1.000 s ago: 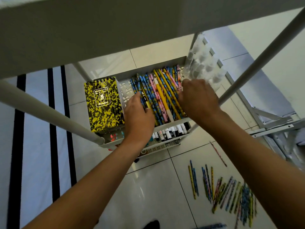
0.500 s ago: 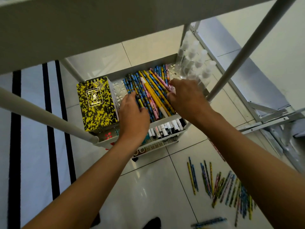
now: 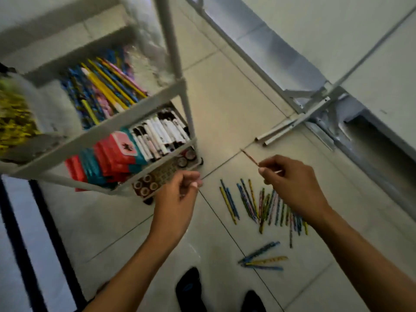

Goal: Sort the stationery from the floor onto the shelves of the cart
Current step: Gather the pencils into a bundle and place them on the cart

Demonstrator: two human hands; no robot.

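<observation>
Both hands hang over the floor [image 3: 225, 104] beside the white cart [image 3: 144, 102]. The right hand [image 3: 292, 185] pinches a thin red pencil [image 3: 249, 156] between its fingertips. The left hand [image 3: 180, 199] has its fingers curled, but the picture is too blurry to tell if it holds anything. Lots of colored pencils [image 3: 263, 206] lie in a row on the floor under the hands, with a few more pencils [image 3: 262, 257] nearer the person's feet. The cart's shelves hold pencils [image 3: 105, 86], markers [image 3: 162, 131] and red packs [image 3: 112, 156].
</observation>
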